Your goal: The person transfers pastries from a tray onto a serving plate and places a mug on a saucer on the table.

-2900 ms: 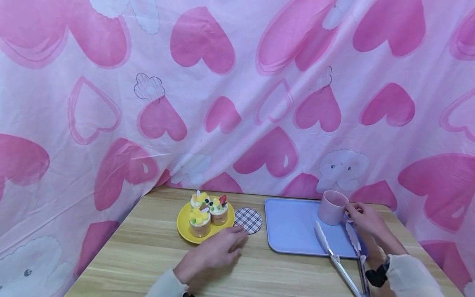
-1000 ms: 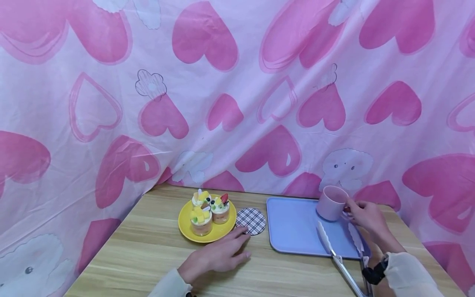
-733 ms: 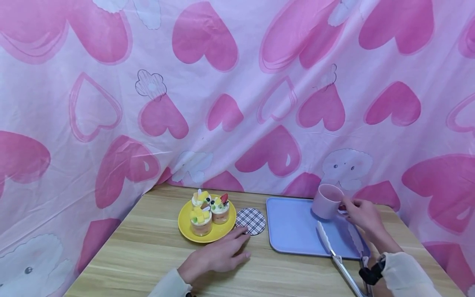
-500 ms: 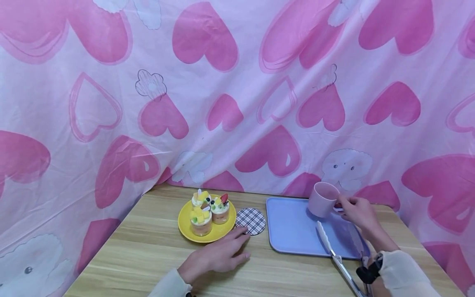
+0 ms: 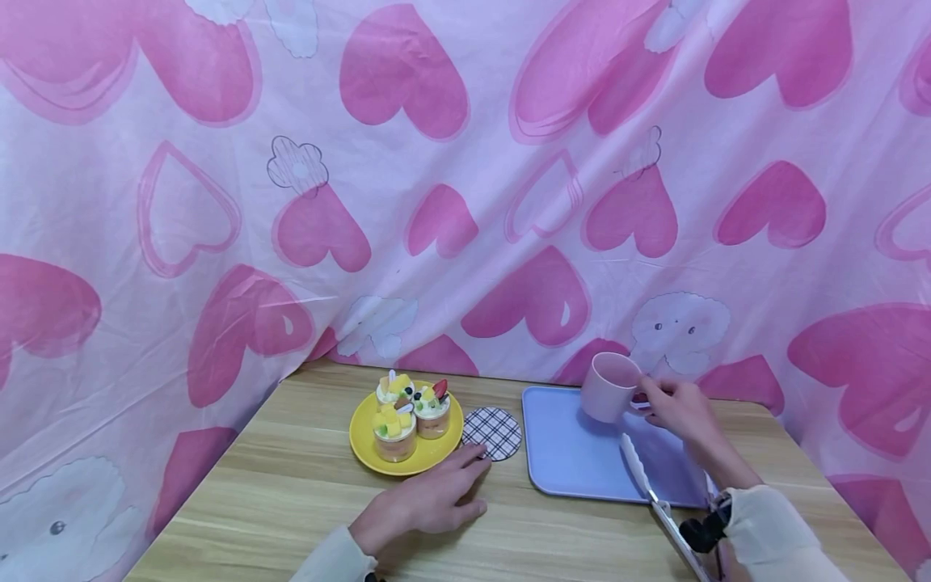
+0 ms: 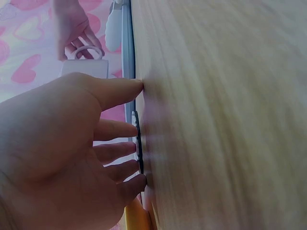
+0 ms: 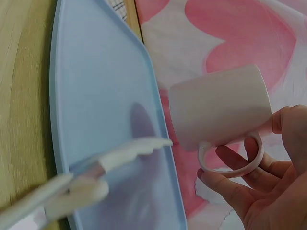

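Note:
A pink mug (image 5: 607,390) hangs in the air over the blue tray (image 5: 575,465), its shadow falling on the tray. My right hand (image 5: 682,414) holds it by the handle (image 7: 235,170), with fingers at the handle and thumb near the rim. In the head view my left hand (image 5: 431,495) lies palm down on the table, fingers nearly straight. Its fingertips (image 6: 129,129) touch the near edge of the checked round coaster (image 5: 496,432), and the thumb tip meets the wood.
Left of the coaster stands a yellow plate (image 5: 360,453) with several fruit-topped dessert cups (image 5: 395,440). Metal tongs (image 5: 672,529) with pale tips lean over the tray's front edge, partly behind the right wrist. A pink heart-print cloth (image 5: 524,299) hangs behind the wooden table.
My right hand has lifted the pink mug off the tray's right side and carried it left and slightly up. The left hand stays by the coaster, almost still.

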Motion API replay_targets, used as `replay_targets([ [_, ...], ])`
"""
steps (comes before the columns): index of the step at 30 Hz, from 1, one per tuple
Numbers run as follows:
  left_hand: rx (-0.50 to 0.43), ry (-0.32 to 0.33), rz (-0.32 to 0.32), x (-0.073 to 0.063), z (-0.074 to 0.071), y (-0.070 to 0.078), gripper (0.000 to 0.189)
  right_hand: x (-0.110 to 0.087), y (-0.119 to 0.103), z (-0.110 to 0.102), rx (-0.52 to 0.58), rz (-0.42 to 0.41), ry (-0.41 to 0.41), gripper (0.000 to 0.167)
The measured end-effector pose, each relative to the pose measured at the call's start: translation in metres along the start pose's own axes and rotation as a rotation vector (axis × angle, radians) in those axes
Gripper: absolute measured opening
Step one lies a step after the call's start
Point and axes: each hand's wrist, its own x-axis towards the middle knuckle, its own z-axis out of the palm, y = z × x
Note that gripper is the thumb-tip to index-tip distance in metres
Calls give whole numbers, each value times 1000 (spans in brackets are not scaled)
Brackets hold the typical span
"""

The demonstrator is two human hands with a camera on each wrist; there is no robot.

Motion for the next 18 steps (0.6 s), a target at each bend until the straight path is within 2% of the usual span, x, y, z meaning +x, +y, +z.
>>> replay_targets([
  [18,32,4,-1,1,1,1,64,-3,-27,34,58,-43,-33,66],
])
